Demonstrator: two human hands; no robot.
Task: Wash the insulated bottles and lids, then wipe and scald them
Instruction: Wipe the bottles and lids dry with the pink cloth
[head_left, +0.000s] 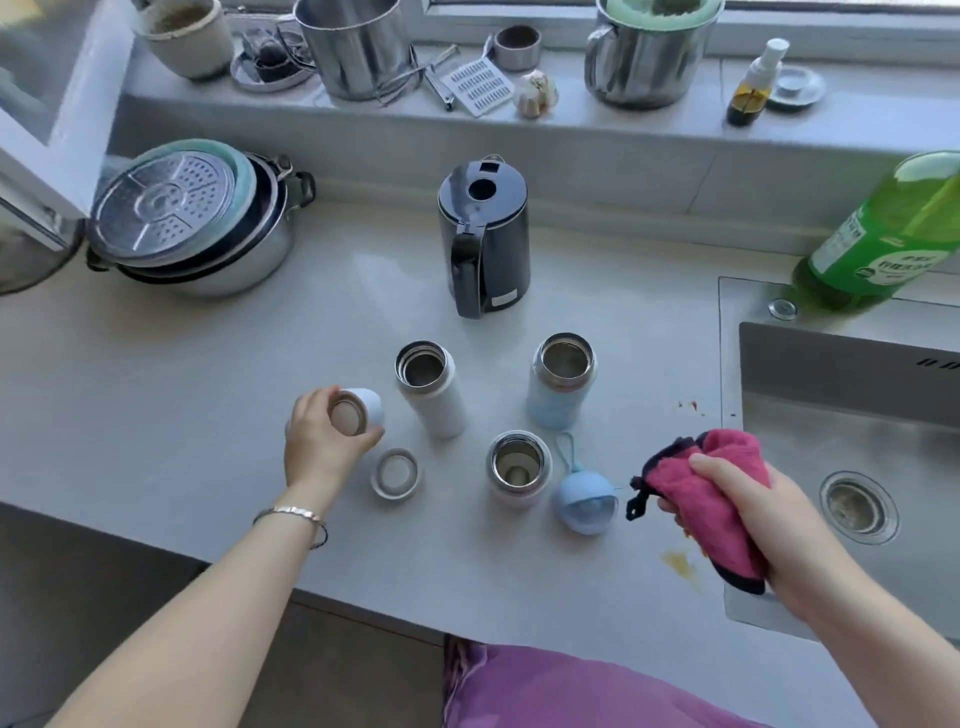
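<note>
Wiping looks to be the step in hand. The right grip (743, 514) is bunched round a pink cloth (727, 452), thumb on top, over the counter (208, 415) beside the sink (857, 415). The left grip (322, 447), forearm stretched forward, holds a white lid (363, 408) by its sides, open face upward. A ring lid (396, 474) and a blue lid (586, 501) flank the short bottle (519, 467). The white bottle (434, 395) and blue bottle (558, 389) stand uncapped behind, with the kettle (485, 234) beyond. Next, the cloth must meet the held lid.
</note>
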